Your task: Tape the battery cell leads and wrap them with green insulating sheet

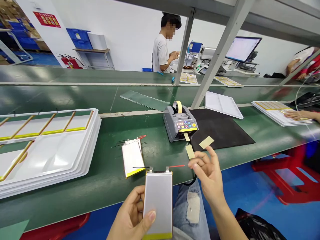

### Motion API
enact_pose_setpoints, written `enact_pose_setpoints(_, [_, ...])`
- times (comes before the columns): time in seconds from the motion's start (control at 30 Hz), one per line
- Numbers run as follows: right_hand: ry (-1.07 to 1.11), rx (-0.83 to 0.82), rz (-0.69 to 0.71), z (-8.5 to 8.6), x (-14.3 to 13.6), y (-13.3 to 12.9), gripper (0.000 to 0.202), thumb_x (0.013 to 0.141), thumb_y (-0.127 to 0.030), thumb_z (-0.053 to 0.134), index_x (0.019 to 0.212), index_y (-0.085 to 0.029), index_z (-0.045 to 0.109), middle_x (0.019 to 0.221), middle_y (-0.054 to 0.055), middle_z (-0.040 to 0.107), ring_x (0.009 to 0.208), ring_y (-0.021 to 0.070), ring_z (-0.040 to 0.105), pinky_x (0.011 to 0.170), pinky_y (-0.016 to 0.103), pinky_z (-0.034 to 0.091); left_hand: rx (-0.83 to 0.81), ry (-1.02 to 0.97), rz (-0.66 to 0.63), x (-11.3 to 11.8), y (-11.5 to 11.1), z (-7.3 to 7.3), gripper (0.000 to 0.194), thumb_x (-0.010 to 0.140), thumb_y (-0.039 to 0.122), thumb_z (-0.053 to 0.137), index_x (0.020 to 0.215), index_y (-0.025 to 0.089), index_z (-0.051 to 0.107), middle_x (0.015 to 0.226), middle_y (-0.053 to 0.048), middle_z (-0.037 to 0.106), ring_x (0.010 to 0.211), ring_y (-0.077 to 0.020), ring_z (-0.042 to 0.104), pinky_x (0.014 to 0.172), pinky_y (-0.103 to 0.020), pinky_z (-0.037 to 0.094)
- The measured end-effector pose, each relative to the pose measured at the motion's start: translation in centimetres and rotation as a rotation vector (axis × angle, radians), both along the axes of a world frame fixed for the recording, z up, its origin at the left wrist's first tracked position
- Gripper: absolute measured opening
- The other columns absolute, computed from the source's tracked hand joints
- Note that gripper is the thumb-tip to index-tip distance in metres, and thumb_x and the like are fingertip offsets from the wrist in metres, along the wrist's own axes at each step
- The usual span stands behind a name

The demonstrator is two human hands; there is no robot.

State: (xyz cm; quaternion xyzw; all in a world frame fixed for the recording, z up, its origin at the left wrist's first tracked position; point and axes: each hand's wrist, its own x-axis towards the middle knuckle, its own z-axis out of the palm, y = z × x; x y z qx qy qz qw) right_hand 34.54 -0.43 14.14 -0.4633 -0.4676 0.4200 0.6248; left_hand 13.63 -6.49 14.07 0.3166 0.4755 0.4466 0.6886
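Note:
My left hand is wrapped round a flat silver pouch battery, its thumb across the front face. Two tabs at the battery's top carry a black wire and a red wire. The red wire's end is close to the fingertips of my right hand. That hand is partly curled, with one strip of yellowish tape on its raised index fingertip and a second tape strip at its other fingers. Beyond it stands a grey tape dispenser, a short piece of tape sticking out of its front.
More pouch batteries lie stacked left of the dispenser. White trays holding batteries are piled at the left. A black mat and a white tray lie to the right. A metal post rises behind. Co-workers are beyond and at right.

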Motion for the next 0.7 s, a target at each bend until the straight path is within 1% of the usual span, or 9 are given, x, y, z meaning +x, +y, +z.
enact_pose_setpoints(0.07, [-0.024,0.012,0.046,0.2,-0.8,-0.6,0.059,0.084,-0.026,0.057,0.132,-0.036,0.023,0.111,0.004,0.046,0.079,0.0149,0.062,0.079,0.037,0.051,0.001,0.002,-0.003,0.0,0.0,-0.1,0.041,0.064,0.042,0.077,0.095,0.023,0.057,0.094,-0.006,0.070,0.085,-0.0243,0.066,0.066,-0.030,0.052])
enact_pose_setpoints(0.13, [-0.040,0.002,0.119,0.7,-1.5,-1.2,0.066,0.084,-0.026,0.057,0.134,-0.039,0.014,0.124,0.007,0.039,0.085,0.0171,0.063,0.079,0.040,0.052,0.002,-0.002,-0.003,0.1,0.0,-0.2,0.042,0.063,0.042,0.077,0.095,0.023,0.057,0.094,-0.006,0.070,0.085,-0.0241,0.066,0.066,-0.030,0.052])
enact_pose_setpoints(0.2, [-0.049,-0.034,0.208,1.3,-2.1,-1.7,0.073,0.083,-0.023,0.058,0.133,-0.042,0.009,0.134,0.009,0.030,0.088,0.0176,0.063,0.075,0.038,0.054,0.001,-0.006,-0.008,0.2,0.1,-0.3,0.041,0.063,0.041,0.078,0.093,0.023,0.058,0.093,-0.005,0.070,0.085,-0.0241,0.066,0.067,-0.029,0.051])
enact_pose_setpoints(0.27, [-0.061,-0.077,0.272,1.7,-2.6,-2.0,0.080,0.080,-0.019,0.060,0.133,-0.044,0.006,0.140,0.008,0.024,0.089,0.0171,0.062,0.071,0.036,0.056,-0.002,-0.008,-0.019,0.3,0.1,-0.3,0.040,0.063,0.040,0.078,0.093,0.023,0.058,0.093,-0.005,0.070,0.086,-0.0243,0.066,0.067,-0.030,0.051])
enact_pose_setpoints(0.4, [-0.101,-0.120,0.313,1.8,-3.2,-2.2,0.088,0.076,-0.011,0.061,0.134,-0.046,0.003,0.142,0.006,0.023,0.096,0.0166,0.058,0.069,0.030,0.056,-0.033,-0.015,-0.042,0.4,0.1,-0.2,0.042,0.062,0.042,0.078,0.093,0.022,0.057,0.098,-0.007,0.070,0.093,-0.0278,0.064,0.066,-0.031,0.052])
enact_pose_setpoints(0.53, [-0.092,-0.130,0.325,1.7,-3.5,-2.1,0.089,0.075,-0.008,0.058,0.134,-0.047,0.004,0.141,0.004,0.026,0.096,0.0137,0.056,0.071,0.027,0.055,-0.080,-0.038,-0.043,0.5,0.0,0.2,0.045,0.059,0.042,0.079,0.093,0.022,0.057,0.101,-0.009,0.069,0.099,-0.0301,0.062,0.067,-0.032,0.052])
enact_pose_setpoints(0.7, [-0.059,-0.138,0.341,1.8,-3.4,-2.1,0.086,0.076,-0.008,0.057,0.133,-0.046,0.006,0.140,0.004,0.027,0.095,0.0128,0.054,0.073,0.026,0.054,-0.118,-0.079,-0.043,0.6,0.0,0.6,0.045,0.058,0.041,0.080,0.092,0.023,0.056,0.101,-0.008,0.068,0.099,-0.0302,0.062,0.069,-0.033,0.051])
